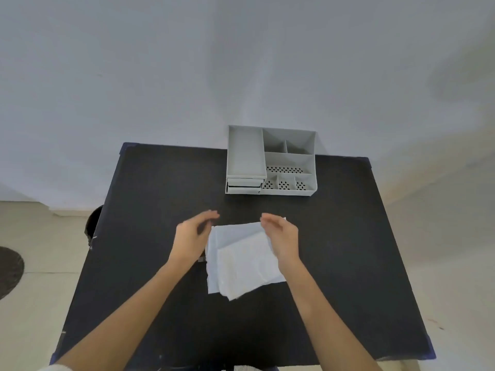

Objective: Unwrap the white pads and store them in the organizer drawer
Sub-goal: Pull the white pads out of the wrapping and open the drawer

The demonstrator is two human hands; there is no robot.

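Observation:
A stack of white pads in pale wrappers (241, 261) lies on the middle of the black table (150, 199). My left hand (191, 236) hovers at the stack's left edge with its fingers apart and holds nothing. At the stack's upper right corner is my right hand (281, 236), fingers loosely curved over the top sheet; whether it grips the sheet cannot be seen. The grey organizer (270, 160) stands at the table's far edge. Its two small drawers (243, 185) sit at the lower left, stacked under a long tray, and look nearly closed.
The organizer has several open compartments, some with perforated floors (284, 170). A white wall rises right behind it. A dark round object (92, 223) stands on the floor beside the table's left edge, and a dark mat (9, 271) lies farther left.

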